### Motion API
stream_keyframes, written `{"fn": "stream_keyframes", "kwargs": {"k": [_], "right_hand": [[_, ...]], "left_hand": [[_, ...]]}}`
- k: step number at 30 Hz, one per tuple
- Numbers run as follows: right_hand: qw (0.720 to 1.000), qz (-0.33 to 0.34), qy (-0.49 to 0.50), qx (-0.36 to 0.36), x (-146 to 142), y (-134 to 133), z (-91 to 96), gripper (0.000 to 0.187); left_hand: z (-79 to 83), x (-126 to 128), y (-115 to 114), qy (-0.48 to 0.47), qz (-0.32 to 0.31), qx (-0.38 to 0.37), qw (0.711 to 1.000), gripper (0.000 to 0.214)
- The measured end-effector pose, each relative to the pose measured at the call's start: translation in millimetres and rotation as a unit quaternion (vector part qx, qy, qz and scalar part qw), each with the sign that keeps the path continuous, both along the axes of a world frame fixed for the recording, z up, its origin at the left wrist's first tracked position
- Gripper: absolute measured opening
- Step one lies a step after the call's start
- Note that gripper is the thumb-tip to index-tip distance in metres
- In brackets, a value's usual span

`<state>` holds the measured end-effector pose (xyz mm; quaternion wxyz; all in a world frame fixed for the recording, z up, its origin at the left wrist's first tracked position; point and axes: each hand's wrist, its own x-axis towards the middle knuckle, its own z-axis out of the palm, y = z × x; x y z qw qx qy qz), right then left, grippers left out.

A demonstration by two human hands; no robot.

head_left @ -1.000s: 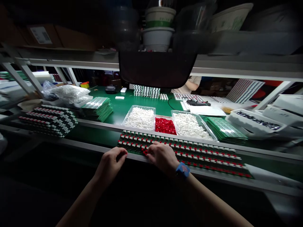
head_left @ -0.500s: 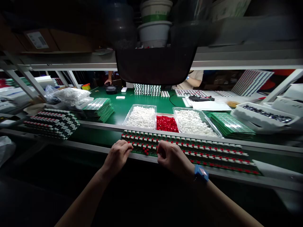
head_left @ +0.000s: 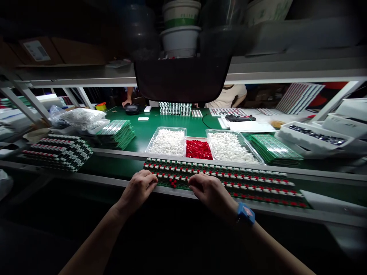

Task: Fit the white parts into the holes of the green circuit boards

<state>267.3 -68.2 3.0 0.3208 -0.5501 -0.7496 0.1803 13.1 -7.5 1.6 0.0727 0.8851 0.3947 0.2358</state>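
My left hand (head_left: 139, 187) and right hand (head_left: 210, 191) curl narrowly, whether gripping anything I cannot tell, and a stray knuckle could scatter the small loose red plastic pieces (head_left: 173, 183) between them on the green, red-and-white-studded circuit boards (head_left: 258, 184).

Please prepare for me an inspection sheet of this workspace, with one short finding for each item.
Surface: green tabletop behind a grey metal rail.
Work items: long green circuit-board panel with rows of white and red parts; beyond it, two clear plastic trays of small white pieces, a heap of small red pieces between them.
Clutter: filled clear plastic bags at left.
Grips: left hand and right hand at the panel, a small red cluster between them; whether either pinches anything is unclear.
Cables: thin black cable beyond the trays.
Surroundings: stacked green boards at left, grey shelf above, person in a light shirt opposite.
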Motion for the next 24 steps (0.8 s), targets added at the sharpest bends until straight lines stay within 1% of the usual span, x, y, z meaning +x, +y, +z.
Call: {"fn": "stream_keyframes", "kwargs": {"k": [4,7,9,12,16,20,24], "right_hand": [[1.0,-0.009,-0.006,-0.007,2,-3,-1.3,0.011],[1.0,-0.029,-0.011,-0.003,4,-4,-1.8,0.01],[0.999,-0.039,-0.008,0.006,4,-3,-2.5,0.009],[0.999,-0.04,0.0,0.012,2,-2,-3.5,0.008],[0.999,-0.041,0.002,0.0,1,-2,-3.0,0.007],[0.998,-0.057,0.003,-0.013,3,-5,-1.0,0.006],[0.998,-0.054,0.019,-0.018,3,-6,-0.2,0.007]], "left_hand": [[1.0,-3,1,-0.006,-0.003,-0.015,1.0,0.012],[1.1,1,2,-0.023,-0.008,0.001,1.0,0.008],[0.7,10,3,-0.034,-0.01,0.035,0.999,0.007],[-1.9,26,3,-0.03,-0.018,0.08,0.996,0.013],[-11.1,40,-4,-0.003,-0.045,0.088,0.995,0.022],[-22.5,34,-15,-0.006,-0.045,0.087,0.995,0.021],[-25.7,22,-20,-0.04,-0.037,0.067,0.996,0.02]]}}
